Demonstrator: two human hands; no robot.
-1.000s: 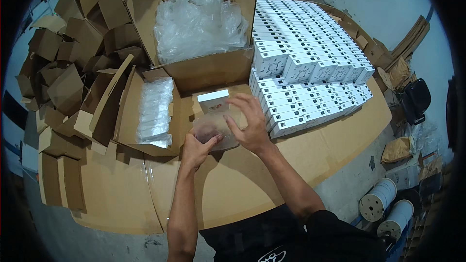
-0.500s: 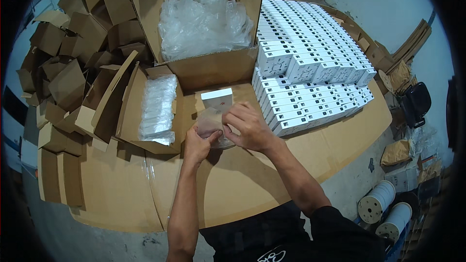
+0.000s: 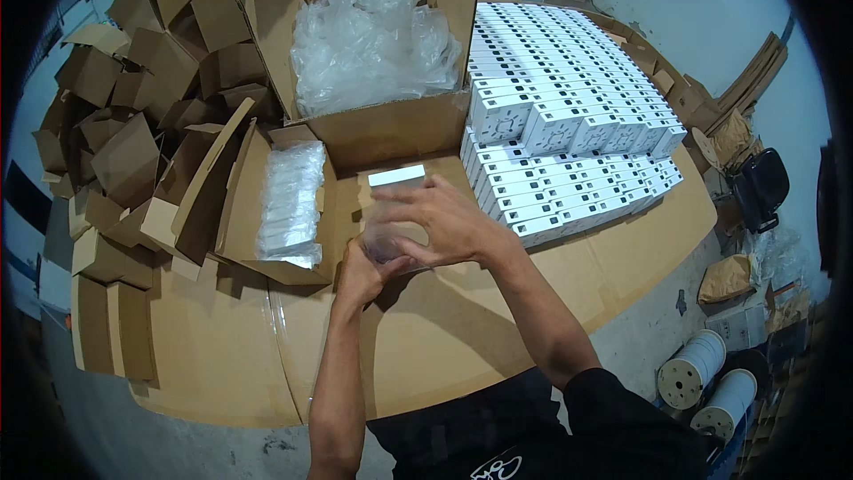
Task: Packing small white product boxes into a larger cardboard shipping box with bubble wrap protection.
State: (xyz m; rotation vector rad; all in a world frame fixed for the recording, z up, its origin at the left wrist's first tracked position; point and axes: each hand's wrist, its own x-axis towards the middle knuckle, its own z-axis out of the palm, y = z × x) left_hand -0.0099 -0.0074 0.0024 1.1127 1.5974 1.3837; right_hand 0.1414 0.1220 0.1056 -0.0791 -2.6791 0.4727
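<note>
Above the middle of the table, my left hand is closed on a clear plastic bag. The bag is blurred and partly covered, so its contents cannot be made out. My right hand is over the bag, its fingers stretched toward the left and its thumb apart, close to my left thumb. A small white box stands just beyond the fingers, its lower part hidden by my right hand. Left of my hands, an open cardboard carton holds a row of plastic-wrapped packs.
A large carton full of clear plastic bags stands at the back. Stacked white boxes fill the right side of the cardboard-covered table. Empty brown cartons are heaped at left. Cable spools sit at lower right.
My right hand has gone from pinched fingers at the bag's right edge to stretched fingers across the bag. My left hand keeps its hold on the bag, nearly in place.
</note>
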